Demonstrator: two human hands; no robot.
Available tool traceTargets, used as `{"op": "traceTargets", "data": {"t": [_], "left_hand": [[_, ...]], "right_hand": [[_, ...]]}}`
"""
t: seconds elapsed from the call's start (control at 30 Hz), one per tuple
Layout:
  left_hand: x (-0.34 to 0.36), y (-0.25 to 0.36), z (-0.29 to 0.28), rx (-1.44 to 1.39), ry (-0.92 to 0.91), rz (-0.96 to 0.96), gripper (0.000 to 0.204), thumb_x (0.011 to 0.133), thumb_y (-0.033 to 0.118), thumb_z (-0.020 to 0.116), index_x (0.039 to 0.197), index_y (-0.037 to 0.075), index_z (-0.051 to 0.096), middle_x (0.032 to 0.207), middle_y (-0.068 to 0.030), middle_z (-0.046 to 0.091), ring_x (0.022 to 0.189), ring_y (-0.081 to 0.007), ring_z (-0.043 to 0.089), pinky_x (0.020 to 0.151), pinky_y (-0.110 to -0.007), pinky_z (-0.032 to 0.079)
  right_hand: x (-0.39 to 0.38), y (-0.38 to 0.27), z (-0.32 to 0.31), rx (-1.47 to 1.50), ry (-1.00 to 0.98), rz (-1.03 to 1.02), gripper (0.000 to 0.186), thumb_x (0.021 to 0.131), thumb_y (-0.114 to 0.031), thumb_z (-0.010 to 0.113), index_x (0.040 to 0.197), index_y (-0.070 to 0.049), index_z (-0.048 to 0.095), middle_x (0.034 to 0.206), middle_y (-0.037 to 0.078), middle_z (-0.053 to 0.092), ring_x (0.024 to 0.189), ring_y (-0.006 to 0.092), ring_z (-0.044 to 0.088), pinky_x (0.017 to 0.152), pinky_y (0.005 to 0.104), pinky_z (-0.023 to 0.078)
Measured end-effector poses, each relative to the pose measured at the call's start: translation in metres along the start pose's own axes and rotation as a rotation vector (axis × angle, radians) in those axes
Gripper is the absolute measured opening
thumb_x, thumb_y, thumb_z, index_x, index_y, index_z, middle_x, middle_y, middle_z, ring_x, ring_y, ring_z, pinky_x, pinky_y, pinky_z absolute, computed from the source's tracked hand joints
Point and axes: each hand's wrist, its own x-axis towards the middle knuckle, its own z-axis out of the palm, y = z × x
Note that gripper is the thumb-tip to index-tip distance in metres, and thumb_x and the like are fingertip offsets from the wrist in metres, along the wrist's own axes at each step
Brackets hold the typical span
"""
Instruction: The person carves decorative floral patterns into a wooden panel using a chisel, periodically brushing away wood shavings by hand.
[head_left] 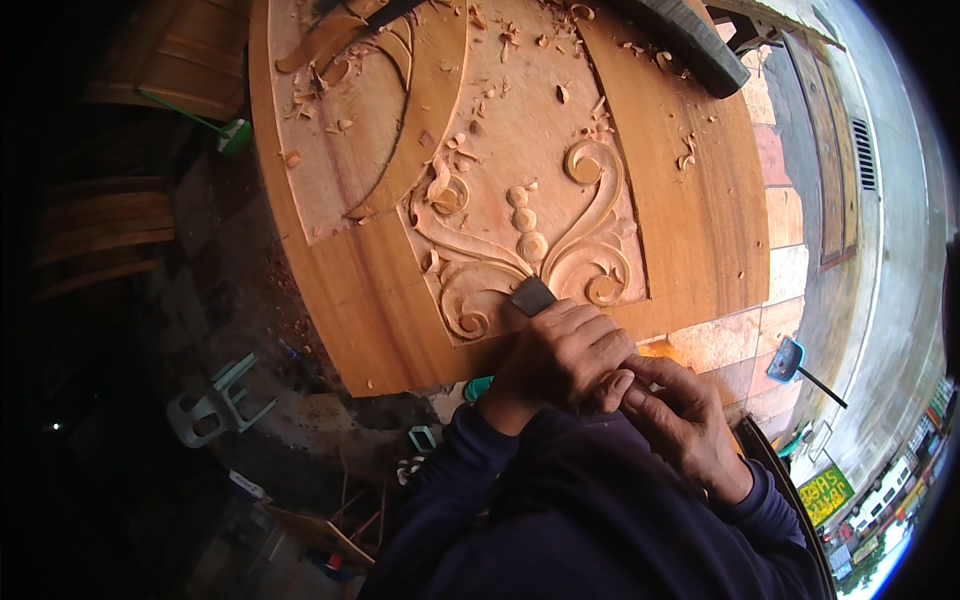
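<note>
Carving tool [533, 297]: square, dark flat blade out front, at the foot of the carved scrollwork [598, 218], toward the near edge of the wooden panel [705, 225], roughly midway between its near corners. Contact of blade with wood unclear; handle mostly hidden by fingers. Left hand [568, 352] wrapped around the tool just behind the blade, knuckles up. Right hand [685, 415] closed in behind, thumb beside the left hand; its hold on the handle cannot be told. Ahead of the blade, a column of round beads [533, 247] between two curling scrolls. Curled shavings [686, 155] scattered, thicker toward the far edge. Dark bar [690, 45] aslant near the far right corner. Beyond the right edge, blue dustpan [786, 361]; beyond the near left corner, pale plastic chair [205, 415].
</note>
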Motion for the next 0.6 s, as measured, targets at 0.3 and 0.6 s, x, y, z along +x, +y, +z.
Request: {"op": "traceTargets", "data": {"t": [0.3, 0.6], "left_hand": [[0.004, -0.008, -0.005, 0.033, 0.121, -0.051, 0.017, 0.088, 0.021, 0.06, 0.082, 0.006, 0.061, 0.073, -0.0102, 0.059, 0.065, -0.0293, 0.059, 0.063, -0.043, 0.046], [0.008, -0.002, 0.001, 0.044, 0.064, 0.0, 0.04, 0.099, 0.037, 0.046, 0.076, 0.006, 0.057, 0.066, -0.0107, 0.05, 0.061, -0.032, 0.056, 0.059, -0.044, 0.044]], "right_hand": [[0.025, 0.017, 0.0, 0.004, 0.001, -0.125, 0.035, 0.106, -0.01, 0.069, 0.137, 0.004, 0.065, 0.11, 0.009, 0.069, 0.105, 0.0146, 0.065, 0.091, 0.0282, 0.053], [0.014, 0.017, -0.008, 0.0, 0.001, -0.171, 0.034, 0.106, -0.011, 0.068, 0.136, 0.006, 0.065, 0.104, 0.008, 0.069, 0.101, 0.0135, 0.065, 0.086, 0.0268, 0.053]]}}
